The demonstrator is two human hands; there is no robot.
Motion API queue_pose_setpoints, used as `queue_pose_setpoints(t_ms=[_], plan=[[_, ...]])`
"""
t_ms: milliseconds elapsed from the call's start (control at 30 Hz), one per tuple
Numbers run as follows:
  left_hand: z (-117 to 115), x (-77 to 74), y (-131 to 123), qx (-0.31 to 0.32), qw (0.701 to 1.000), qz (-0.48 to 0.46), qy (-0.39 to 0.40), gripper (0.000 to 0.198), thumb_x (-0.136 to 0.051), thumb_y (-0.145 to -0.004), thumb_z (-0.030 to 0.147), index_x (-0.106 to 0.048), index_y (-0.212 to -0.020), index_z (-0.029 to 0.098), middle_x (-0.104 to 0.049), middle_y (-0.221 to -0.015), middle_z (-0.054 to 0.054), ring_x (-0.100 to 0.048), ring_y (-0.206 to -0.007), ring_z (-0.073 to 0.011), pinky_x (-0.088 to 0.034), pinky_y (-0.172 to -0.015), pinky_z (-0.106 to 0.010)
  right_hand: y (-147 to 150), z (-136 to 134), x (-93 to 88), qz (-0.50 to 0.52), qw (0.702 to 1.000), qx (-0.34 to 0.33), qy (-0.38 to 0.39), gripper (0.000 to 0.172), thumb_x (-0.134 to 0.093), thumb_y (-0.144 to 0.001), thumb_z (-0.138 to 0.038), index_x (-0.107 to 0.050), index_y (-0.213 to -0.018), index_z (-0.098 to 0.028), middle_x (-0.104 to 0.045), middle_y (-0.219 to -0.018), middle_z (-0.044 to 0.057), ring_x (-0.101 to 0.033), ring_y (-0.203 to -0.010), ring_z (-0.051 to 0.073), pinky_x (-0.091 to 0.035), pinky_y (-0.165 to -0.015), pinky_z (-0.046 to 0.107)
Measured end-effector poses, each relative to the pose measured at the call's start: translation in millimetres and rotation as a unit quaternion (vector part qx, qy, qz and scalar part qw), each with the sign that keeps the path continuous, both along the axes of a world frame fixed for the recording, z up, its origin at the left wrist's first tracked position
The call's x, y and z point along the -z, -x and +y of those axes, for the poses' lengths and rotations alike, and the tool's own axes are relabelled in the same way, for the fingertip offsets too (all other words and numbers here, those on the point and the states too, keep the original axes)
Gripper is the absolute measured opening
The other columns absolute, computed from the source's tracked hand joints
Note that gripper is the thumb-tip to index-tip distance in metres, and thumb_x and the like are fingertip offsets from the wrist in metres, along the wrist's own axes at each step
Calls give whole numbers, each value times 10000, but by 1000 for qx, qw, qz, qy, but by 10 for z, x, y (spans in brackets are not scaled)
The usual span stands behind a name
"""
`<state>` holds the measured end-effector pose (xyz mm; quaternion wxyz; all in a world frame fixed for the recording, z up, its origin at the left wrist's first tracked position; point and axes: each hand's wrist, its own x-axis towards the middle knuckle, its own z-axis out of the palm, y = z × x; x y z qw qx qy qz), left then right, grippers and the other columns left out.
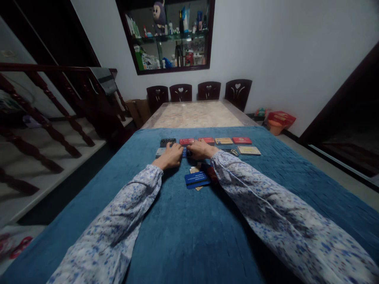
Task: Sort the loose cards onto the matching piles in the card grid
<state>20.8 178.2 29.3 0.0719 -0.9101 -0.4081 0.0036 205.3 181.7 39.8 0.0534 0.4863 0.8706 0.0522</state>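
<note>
Two rows of cards lie on the blue cloth. The back row has a black card (167, 141), red cards and a yellowish card (223, 141), with a red card (242, 141) at its right end. My left hand (172, 154) rests over the front row, fingers bent, beside a pale card (160, 152). Close to its right, my right hand (199, 149) has bent fingers at a blue card (184, 153) between the hands. A cream card (249, 150) ends the front row. Nearer me, a blue card (197, 179) overlaps other loose cards. What the fingertips hold is too small to tell.
The blue cloth (189, 232) covers the near part of a marble-patterned table (201, 113). Dark chairs (209, 90) stand at its far end. A wooden railing (44, 118) is at the left, an orange bin (275, 127) at the right.
</note>
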Motion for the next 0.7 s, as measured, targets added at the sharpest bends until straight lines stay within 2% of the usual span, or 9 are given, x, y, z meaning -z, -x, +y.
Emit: queue_pose_setpoints(t_ms=[200, 333, 500, 700], plan=[[-209, 140, 109, 6, 998, -64, -1, 475, -542, -839, 97, -561, -1312, 146, -586, -1377, -218, -507, -1331, -369, -274, -1181, -649, -164, -114, 68, 28, 999, -15, -44, 356, -601, -923, -212, -692, -1267, -199, -668, -1330, 166, -576, -1266, 332, -431, -1035, 510], [-435, 202, 145, 24, 996, -83, -1, 487, -525, -863, 108, -541, -1347, 152, -566, -1426, -219, -488, -1360, -364, -283, -1181, -642, -290, -271, 95, 38, 998, -35, -44, 346, -605, -949, -244, -690, -1283, -215, -673, -1333, 156, -546, -1272, 340, -429, -984, 481], [-726, 256, 88, 44, 994, -101, -1, 451, -474, -922, 116, -531, -1368, 152, -574, -1439, -202, -490, -1374, -330, -286, -1191, -608, -418, -517, 107, 61, 996, -43, -48, 323, -622, -960, -264, -704, -1271, -230, -693, -1295, 144, -549, -1232, 320, -406, -953, 438], [-928, 331, 29, 66, 991, -116, 0, 451, -448, -928, 88, -552, -1359, 170, -593, -1424, -186, -505, -1359, -319, -294, -1187, -606, -527, -771, 150, 91, 992, -60, -57, 269, -578, -1002, -280, -736, -1209, -217, -706, -1268, 137, -562, -1176, 293, -383, -932, 410]])
